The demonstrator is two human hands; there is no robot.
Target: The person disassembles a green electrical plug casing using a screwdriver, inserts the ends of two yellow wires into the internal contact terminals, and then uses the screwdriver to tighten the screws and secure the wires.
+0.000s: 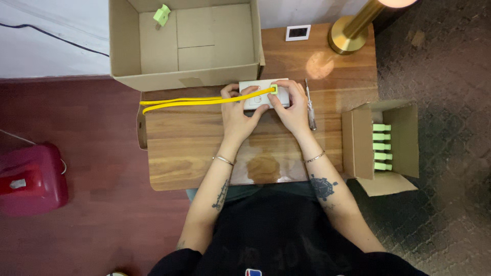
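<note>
A white rectangular device (257, 101) lies on the wooden table (184, 148), and both hands grip it. My left hand (236, 110) holds its left end. My right hand (291, 105) holds its right end, fingertips on a small green plug (274, 89) at the device's top edge. A doubled yellow cable (189, 101) runs from that plug leftward across the table to its left edge.
A large open cardboard box (123, 46) with one green plug (161, 14) inside stands at the back. A screwdriver (310, 105) lies right of the device. A smaller open box (353, 138) at the right holds several green plugs (381, 146). Brass lamp base (348, 36), small white frame (297, 32), red container (30, 176) on the floor.
</note>
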